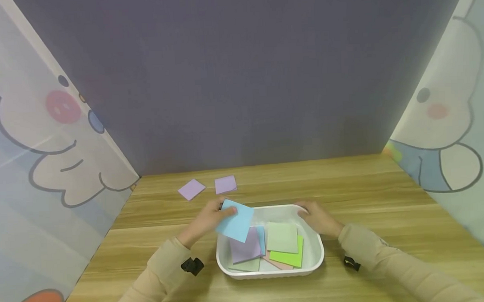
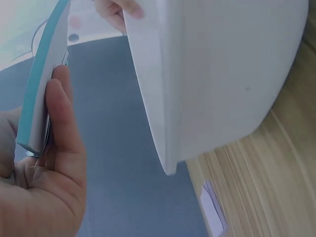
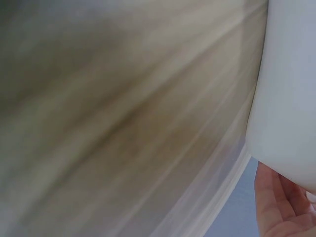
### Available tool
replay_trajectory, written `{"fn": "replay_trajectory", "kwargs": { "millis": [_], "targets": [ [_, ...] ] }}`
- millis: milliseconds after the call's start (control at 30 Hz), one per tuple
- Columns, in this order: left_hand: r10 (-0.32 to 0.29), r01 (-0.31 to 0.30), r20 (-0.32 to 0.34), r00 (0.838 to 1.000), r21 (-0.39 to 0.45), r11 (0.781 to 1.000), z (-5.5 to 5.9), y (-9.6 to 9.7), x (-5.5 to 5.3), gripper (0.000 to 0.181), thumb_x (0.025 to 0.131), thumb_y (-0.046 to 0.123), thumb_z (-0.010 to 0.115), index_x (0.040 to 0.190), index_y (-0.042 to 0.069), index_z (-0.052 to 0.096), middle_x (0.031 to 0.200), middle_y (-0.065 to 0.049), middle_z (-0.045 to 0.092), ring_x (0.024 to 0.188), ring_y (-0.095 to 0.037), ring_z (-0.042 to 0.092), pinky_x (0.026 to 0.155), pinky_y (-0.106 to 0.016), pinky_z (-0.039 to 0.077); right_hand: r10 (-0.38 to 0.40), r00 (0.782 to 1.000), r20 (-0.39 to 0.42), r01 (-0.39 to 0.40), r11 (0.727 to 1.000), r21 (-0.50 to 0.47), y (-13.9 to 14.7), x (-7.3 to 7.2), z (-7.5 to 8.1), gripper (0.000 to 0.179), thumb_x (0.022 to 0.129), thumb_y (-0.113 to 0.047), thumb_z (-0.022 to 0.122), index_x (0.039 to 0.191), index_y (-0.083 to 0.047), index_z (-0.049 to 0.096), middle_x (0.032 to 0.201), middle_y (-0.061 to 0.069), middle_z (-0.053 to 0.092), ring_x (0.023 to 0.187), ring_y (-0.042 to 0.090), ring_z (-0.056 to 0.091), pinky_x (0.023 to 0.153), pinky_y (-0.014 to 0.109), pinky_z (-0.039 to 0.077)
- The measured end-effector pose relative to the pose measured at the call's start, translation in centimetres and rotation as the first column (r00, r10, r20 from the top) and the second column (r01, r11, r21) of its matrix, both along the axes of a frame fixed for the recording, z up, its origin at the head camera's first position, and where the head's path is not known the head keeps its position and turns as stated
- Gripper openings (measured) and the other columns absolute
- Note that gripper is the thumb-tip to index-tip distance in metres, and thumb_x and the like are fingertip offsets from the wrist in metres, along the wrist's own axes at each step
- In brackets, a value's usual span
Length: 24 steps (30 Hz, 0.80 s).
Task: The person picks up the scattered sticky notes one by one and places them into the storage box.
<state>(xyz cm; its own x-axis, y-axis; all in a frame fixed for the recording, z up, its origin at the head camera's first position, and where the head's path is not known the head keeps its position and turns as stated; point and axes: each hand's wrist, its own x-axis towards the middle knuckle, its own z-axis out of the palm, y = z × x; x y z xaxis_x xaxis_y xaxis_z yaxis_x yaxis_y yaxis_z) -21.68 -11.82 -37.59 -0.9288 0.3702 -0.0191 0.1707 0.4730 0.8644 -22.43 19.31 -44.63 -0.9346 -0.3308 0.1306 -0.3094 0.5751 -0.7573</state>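
Observation:
My left hand (image 1: 204,221) pinches a light blue sticky note pad (image 1: 239,224) between thumb and fingers, over the left end of a white plastic bin (image 1: 270,275). In the left wrist view the pad (image 2: 37,84) shows its thick blue edge, with the fingers behind it. At the bin's back right corner, my right hand (image 1: 321,218) grips the rim, thumb on the inner side. Inside the bin lie a purple pad (image 1: 244,248), a pale green pad (image 1: 283,238), a bright green pad (image 1: 289,258) and several others partly covered by these.
Two purple sticky notes, a left one (image 1: 191,189) and a right one (image 1: 225,184), lie on the wooden table (image 1: 367,191) behind the bin. A dark grey panel (image 1: 239,80) rises at the table's back edge. Cartoon-printed sheets (image 1: 445,117) flank both sides.

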Motion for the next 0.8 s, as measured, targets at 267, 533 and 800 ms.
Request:
{"fn": "replay_trajectory", "kwargs": {
  "millis": [267, 533, 800],
  "targets": [
    [-0.061, 0.059, -0.040, 0.997, -0.047, 0.997, -0.1, 1.2, 0.7, 0.028, 0.091, 0.022, 0.056, 0.104, -0.002, 0.057, 0.093, -0.016, 0.063, 0.072, -0.016, 0.062, 0.059, -0.028, 0.055, 0.001, 1.000, -0.021, -0.001, 1.000, 0.008, 0.0, -0.1, -0.1, 0.027, 0.090, 0.002, 0.047, 0.115, 0.011, 0.055, 0.107, 0.026, 0.062, 0.081, 0.021, 0.064, 0.066, 0.024, 0.055],
    [-0.172, 0.164, -0.048, 0.984, -0.140, 0.977, -0.6, 2.2, 1.2, 0.025, 0.089, 0.017, 0.058, 0.108, 0.000, 0.058, 0.097, -0.012, 0.062, 0.082, -0.018, 0.060, 0.065, -0.029, 0.054, -0.001, 1.000, -0.022, 0.001, 1.000, 0.029, 0.0, -0.3, -0.1, 0.027, 0.090, 0.000, 0.048, 0.115, 0.010, 0.056, 0.106, 0.025, 0.062, 0.081, 0.020, 0.063, 0.067, 0.022, 0.054],
    [-0.254, 0.232, -0.063, 0.965, -0.242, 0.942, -1.5, 3.2, 1.6, 0.023, 0.085, 0.009, 0.061, 0.107, 0.002, 0.058, 0.094, -0.007, 0.062, 0.084, -0.016, 0.056, 0.067, -0.027, 0.052, -0.001, 1.000, -0.018, 0.001, 1.000, 0.017, -0.1, -0.2, 0.0, 0.027, 0.090, 0.001, 0.047, 0.114, 0.011, 0.055, 0.106, 0.025, 0.062, 0.081, 0.021, 0.063, 0.067, 0.023, 0.054]
  ]
}}
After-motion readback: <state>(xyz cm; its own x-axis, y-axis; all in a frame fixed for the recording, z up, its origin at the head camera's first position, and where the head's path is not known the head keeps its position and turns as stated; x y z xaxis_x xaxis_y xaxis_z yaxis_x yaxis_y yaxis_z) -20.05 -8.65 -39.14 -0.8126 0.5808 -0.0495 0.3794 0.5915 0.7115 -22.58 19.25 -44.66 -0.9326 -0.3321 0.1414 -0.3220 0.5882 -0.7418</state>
